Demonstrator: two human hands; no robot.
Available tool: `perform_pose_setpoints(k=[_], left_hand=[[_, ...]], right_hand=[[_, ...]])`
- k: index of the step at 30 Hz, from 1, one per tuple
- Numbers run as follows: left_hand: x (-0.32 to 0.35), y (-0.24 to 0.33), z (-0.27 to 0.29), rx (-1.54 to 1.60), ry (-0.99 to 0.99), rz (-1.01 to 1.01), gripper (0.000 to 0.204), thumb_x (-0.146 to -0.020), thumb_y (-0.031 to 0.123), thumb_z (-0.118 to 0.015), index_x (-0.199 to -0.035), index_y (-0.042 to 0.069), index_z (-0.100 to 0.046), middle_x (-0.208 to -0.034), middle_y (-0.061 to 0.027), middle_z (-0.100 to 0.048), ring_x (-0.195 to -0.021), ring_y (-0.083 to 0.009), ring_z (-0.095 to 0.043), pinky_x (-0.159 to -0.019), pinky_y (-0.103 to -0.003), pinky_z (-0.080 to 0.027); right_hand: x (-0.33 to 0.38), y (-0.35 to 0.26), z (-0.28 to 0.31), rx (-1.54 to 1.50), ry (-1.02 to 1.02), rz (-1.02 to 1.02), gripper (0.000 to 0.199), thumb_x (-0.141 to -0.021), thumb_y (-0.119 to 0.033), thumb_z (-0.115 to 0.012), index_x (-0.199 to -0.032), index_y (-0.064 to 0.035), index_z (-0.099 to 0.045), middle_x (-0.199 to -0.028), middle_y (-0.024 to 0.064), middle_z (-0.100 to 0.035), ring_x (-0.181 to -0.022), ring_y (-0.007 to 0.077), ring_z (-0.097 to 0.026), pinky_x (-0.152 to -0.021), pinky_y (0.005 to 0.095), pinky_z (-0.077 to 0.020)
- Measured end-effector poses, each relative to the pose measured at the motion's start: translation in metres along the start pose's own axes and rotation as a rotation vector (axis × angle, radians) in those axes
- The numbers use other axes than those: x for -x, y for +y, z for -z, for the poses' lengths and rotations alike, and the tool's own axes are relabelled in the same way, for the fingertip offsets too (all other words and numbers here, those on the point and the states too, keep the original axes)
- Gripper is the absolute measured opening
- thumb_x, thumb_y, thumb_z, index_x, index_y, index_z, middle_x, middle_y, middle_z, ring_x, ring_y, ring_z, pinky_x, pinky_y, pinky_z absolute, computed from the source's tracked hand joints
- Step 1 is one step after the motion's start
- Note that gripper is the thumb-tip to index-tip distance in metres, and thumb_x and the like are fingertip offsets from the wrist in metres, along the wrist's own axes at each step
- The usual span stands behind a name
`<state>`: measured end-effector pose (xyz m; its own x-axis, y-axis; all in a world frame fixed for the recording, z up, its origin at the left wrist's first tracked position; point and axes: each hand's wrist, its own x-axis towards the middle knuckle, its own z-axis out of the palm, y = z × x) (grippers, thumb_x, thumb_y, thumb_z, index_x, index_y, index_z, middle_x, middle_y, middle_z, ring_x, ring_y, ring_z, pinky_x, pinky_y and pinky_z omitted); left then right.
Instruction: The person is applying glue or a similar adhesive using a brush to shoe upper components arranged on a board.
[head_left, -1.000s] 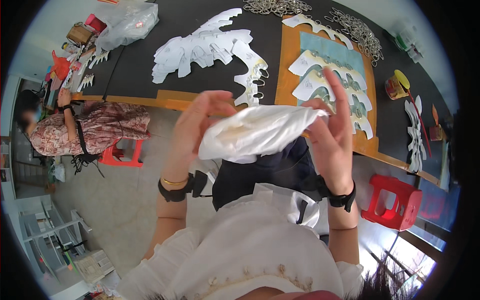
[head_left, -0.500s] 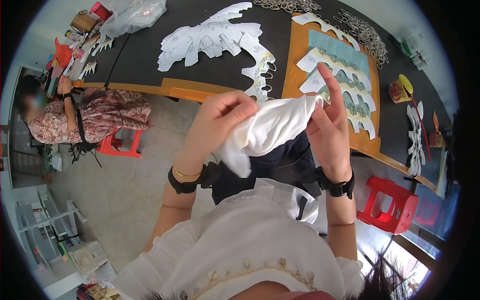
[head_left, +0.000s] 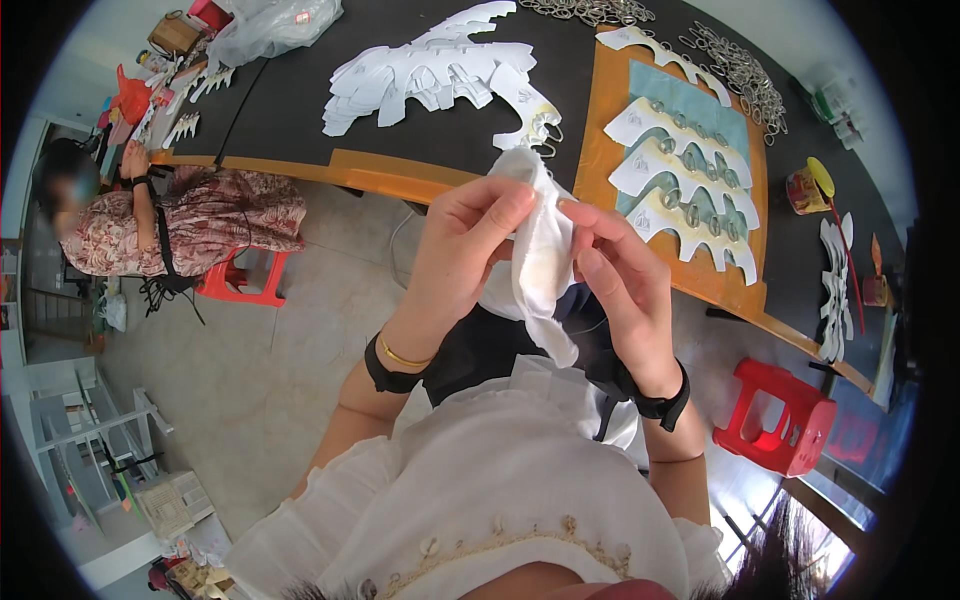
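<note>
A crumpled white cloth (head_left: 540, 255) with a faint yellowish stain hangs between my hands, above my lap and just short of the table edge. My left hand (head_left: 475, 240) is closed on its left side, thumb pressed on top. On the other side, my right hand (head_left: 635, 295) has its bent fingers at the cloth's edge; some fingertips are hidden behind it. Beyond the cloth lies a scalloped white card piece (head_left: 522, 110) with metal rings along its edge. Several similar ringed pieces (head_left: 690, 225) rest on a board to the right.
White cut pieces (head_left: 425, 80) are heaped on the dark table (head_left: 285, 120). Metal rings (head_left: 740, 75) lie at the far right, near a tin (head_left: 803, 190) with a yellow-headed brush. A red stool (head_left: 775, 415) stands at right. Another person (head_left: 180, 220) sits at left.
The cloth has turned from stretched sideways to hanging lengthwise. My right hand has come left and its raised index finger has bent down to the cloth. My left hand has shifted slightly right.
</note>
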<state>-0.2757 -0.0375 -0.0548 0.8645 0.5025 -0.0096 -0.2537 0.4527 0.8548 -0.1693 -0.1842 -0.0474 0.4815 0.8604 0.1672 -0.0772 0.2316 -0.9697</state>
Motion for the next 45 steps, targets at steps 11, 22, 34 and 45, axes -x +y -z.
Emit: perform_pose_setpoints(k=[11,22,34,45], left_hand=[[0.008,0.006,-0.009,-0.701,0.051,-0.218,0.015,-0.084,0.008,-0.068,-0.094,-0.002,-0.064,-0.083,-0.0064,-0.068,-0.072,-0.0078,-0.063,-0.059,-0.021,-0.049],[0.004,-0.007,-0.01,-0.861,0.027,-0.445,0.007,-0.091,0.008,-0.056,-0.094,0.002,-0.054,-0.076,-0.0059,-0.057,-0.064,-0.0103,-0.052,-0.056,-0.024,-0.042],[0.005,-0.006,-0.022,-0.581,-0.144,-0.132,0.016,-0.097,0.011,-0.043,-0.109,0.001,-0.046,-0.082,-0.0051,-0.049,-0.071,-0.0119,-0.045,-0.064,-0.026,-0.039],[0.006,0.001,-0.005,-0.666,0.102,-0.151,0.018,-0.096,0.013,-0.045,-0.111,0.004,-0.047,-0.081,0.002,-0.045,-0.071,-0.0046,-0.039,-0.063,-0.022,-0.036]], right_hand=[[0.005,-0.003,0.006,0.308,-0.058,0.067,0.037,-0.087,-0.004,-0.057,-0.124,-0.0006,-0.055,-0.089,0.0058,-0.052,-0.08,0.0139,-0.049,-0.071,0.0268,-0.043],[0.01,-0.018,0.007,0.487,-0.128,0.1,0.052,-0.08,-0.004,-0.067,-0.129,-0.0009,-0.05,-0.096,0.0105,-0.055,-0.086,0.0194,-0.054,-0.07,0.0279,-0.0451],[0.018,-0.008,0.024,-0.453,-0.171,-0.265,0.056,-0.092,-0.03,-0.053,-0.135,0.0047,-0.042,-0.108,0.0091,-0.056,-0.097,0.0153,-0.051,-0.079,0.0274,-0.0408],[0.004,-0.018,0.055,-0.823,0.065,-0.202,0.058,-0.098,-0.04,-0.039,-0.143,-0.0026,-0.031,-0.093,0.0059,-0.053,-0.084,0.0159,-0.046,-0.068,0.0268,-0.0401]])
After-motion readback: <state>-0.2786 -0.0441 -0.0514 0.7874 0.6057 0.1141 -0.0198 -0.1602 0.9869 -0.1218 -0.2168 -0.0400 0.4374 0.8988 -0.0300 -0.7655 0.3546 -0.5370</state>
